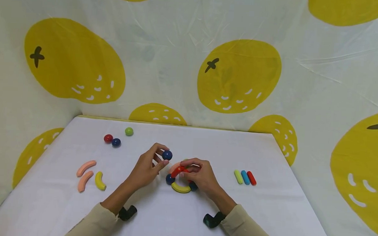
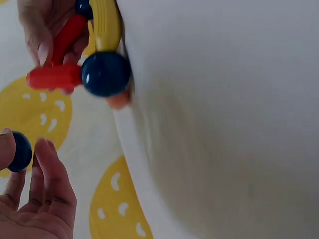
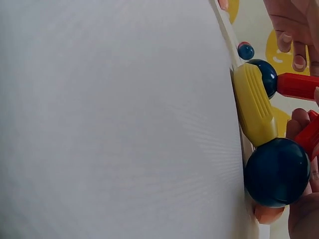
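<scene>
Between thumb and fingertips, my left hand (image 1: 146,168) pinches a dark blue ball (image 1: 167,155), raised above the table. My right hand (image 1: 203,176) holds red rods (image 1: 178,172) of a joined toy piece. A yellow curved bar (image 1: 181,189) forms its near side, between a blue ball (image 1: 170,179) on the left and another blue ball (image 1: 193,186) beside my right hand. In the left wrist view, the two red rods slant up from these balls toward each other, their meeting ends at my right fingers. Behind them lies a pink curved bar (image 1: 174,167), partly hidden.
At the left lie two pink curved bars (image 1: 85,181) and a yellow curved bar (image 1: 100,181). Farther back are a red ball (image 1: 108,138), a blue ball (image 1: 116,142) and a green ball (image 1: 129,131). Green, blue (image 1: 245,177) and red rods lie at right on the white table (image 1: 286,206).
</scene>
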### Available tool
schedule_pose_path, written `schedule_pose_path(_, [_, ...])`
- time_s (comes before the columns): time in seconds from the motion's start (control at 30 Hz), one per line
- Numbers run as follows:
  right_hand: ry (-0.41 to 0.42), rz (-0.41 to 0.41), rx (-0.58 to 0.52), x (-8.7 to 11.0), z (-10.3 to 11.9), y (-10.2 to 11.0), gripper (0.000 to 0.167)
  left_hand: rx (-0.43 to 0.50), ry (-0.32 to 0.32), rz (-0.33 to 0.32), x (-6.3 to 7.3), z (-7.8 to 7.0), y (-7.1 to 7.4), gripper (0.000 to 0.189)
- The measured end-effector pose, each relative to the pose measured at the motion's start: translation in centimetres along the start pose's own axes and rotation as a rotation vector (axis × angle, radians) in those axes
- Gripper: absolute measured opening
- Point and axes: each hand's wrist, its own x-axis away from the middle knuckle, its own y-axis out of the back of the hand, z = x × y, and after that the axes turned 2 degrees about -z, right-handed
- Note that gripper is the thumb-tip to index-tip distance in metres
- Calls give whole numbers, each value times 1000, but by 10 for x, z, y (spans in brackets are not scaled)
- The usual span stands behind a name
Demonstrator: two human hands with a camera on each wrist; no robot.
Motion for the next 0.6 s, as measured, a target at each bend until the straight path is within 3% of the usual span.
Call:
schedule_pose_path(0.3, [-7,-11,-10,0,1,1,32,-162,48,-98,-17,15,50,43])
schedule_pose_path(0.6, [-9,-6,-30,1,0,1,32,-424,67,-106,-38,41,102,38])
